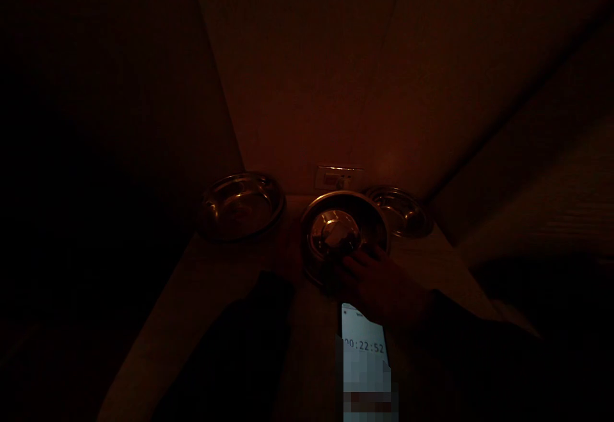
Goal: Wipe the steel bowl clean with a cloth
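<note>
In the dim light a round metal bowl (pixel 314 208) stands in the middle of the table. Its shiny inside reflects some light, and I cannot make out what, if anything, lies in it. My right hand (pixel 384 281) reaches over the bowl's near right rim, fingers stretched into it and a little apart. Nothing shows clearly between them, though the fingertips are dark. My left hand (pixel 286 249) is beside the bowl's left side, barely visible. Darkness hides its fingers, so I cannot tell if they grip the rim. Below my right hand lies a lit phone (pixel 362 345) with a running timer display.
Another shallow metal dish (pixel 244 208) sits at the back left of the table (pixel 158 326). A third metal dish (pixel 405 214) is at the back right, partly behind the bowl. On the wall behind is a socket plate (pixel 330 176). Walls border the back and right.
</note>
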`<state>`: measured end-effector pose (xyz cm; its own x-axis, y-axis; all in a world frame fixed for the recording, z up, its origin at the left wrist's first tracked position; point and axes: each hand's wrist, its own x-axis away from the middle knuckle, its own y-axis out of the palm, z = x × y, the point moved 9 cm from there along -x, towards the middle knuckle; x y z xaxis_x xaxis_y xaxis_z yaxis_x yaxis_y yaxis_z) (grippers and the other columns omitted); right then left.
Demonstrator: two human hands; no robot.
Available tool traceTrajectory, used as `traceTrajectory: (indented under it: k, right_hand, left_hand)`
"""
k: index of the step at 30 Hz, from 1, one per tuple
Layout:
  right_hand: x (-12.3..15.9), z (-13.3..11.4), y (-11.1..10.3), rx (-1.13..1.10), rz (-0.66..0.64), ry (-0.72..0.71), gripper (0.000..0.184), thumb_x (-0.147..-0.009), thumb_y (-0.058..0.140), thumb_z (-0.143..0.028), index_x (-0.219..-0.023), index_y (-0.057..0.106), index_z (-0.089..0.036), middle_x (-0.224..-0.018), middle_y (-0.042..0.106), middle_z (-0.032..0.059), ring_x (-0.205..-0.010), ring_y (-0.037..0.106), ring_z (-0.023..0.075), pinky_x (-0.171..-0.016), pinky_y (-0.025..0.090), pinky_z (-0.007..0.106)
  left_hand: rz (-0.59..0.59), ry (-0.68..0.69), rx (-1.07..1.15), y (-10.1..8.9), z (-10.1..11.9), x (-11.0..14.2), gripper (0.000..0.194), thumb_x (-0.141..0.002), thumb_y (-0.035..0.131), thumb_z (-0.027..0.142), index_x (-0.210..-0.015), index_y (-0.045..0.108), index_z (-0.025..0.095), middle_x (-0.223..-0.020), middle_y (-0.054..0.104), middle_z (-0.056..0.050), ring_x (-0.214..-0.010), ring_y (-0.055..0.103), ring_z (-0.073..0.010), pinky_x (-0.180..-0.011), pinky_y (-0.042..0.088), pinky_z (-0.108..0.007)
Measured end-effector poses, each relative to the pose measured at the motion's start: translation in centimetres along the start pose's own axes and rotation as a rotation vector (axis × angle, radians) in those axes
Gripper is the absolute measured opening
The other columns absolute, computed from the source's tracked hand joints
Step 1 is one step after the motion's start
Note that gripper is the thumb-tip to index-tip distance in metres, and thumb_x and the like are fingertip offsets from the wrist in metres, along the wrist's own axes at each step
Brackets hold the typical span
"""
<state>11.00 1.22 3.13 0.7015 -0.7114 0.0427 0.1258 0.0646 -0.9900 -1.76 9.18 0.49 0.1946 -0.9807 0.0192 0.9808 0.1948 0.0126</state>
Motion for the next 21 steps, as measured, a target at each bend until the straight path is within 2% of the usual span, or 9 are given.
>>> traceTrajectory:
  k: [5, 8, 11, 14, 17, 21]
  right_hand:
    - [-1.4, -0.4, -0.4, -0.065, 0.049, 0.091, 0.036, -0.095, 0.047, -0.037, -0.115, 0.062, -0.012, -0.106, 0.063, 0.0126, -0.098, 0.053, 0.0282, -0.085, 0.041, 0.045]
    - [-2.8, -1.1, -0.6, -0.123, 0.097, 0.140, 0.037, -0.096, 0.044, -0.038, -0.113, 0.062, -0.011, -0.106, 0.062, 0.0127, -0.098, 0.052, 0.0274, -0.083, 0.042, 0.043]
    - [-3.5, -1.0, -0.5, -0.156, 0.128, 0.178, 0.036, -0.097, 0.044, -0.038, -0.111, 0.063, -0.011, -0.106, 0.062, 0.0127, -0.096, 0.053, 0.0273, -0.081, 0.042, 0.042]
    - [-3.0, -0.5, -0.5, -0.157, 0.122, 0.133, 0.035, -0.096, 0.046, -0.039, -0.113, 0.062, -0.014, -0.107, 0.062, 0.0116, -0.098, 0.053, 0.0271, -0.083, 0.041, 0.042]
    - [-1.5, 0.3, -0.4, -0.108, 0.069, 0.030, 0.032, -0.094, 0.051, -0.040, -0.112, 0.063, -0.016, -0.106, 0.063, 0.0103, -0.100, 0.053, 0.0279, -0.083, 0.038, 0.044]
    - [0.1, 1.2, -0.5, -0.043, 0.024, -0.056, 0.029, -0.091, 0.056, -0.038, -0.108, 0.066, -0.017, -0.106, 0.064, 0.0103, -0.099, 0.054, 0.0289, -0.082, 0.037, 0.045]
  left_hand:
    - [0.051, 0.016, -0.068, -0.7, -0.4, -0.4, 0.039, -0.093, 0.034, 0.040, -0.087, 0.065, 0.018, -0.096, 0.073, -0.008, -0.094, 0.066, -0.0212, -0.090, 0.051, -0.033]
    - [0.085, 0.066, -0.147, -1.2, -0.3, -0.6, 0.036, -0.094, 0.034, 0.035, -0.096, 0.064, 0.016, -0.102, 0.072, -0.009, -0.099, 0.065, -0.0211, -0.095, 0.048, -0.034]
    - [0.071, 0.101, -0.180, -1.2, 0.1, -0.7, 0.035, -0.094, 0.033, 0.029, -0.099, 0.064, 0.014, -0.106, 0.071, -0.011, -0.102, 0.065, -0.0213, -0.096, 0.048, -0.034]
    - [0.030, 0.077, -0.177, -0.8, 0.4, -0.7, 0.039, -0.095, 0.030, 0.031, -0.098, 0.066, 0.014, -0.101, 0.073, -0.011, -0.096, 0.066, -0.0216, -0.090, 0.051, -0.033]
    - [0.049, 0.067, -0.232, -0.7, 0.9, -0.6, 0.037, -0.094, 0.034, 0.031, -0.099, 0.067, 0.014, -0.096, 0.073, -0.009, -0.094, 0.066, -0.0223, -0.090, 0.051, -0.034]
    - [0.017, 0.093, -0.300, -0.3, 1.2, -0.7, 0.036, -0.093, 0.033, 0.025, -0.098, 0.067, 0.014, -0.092, 0.073, -0.007, -0.090, 0.066, -0.0218, -0.089, 0.051, -0.036]
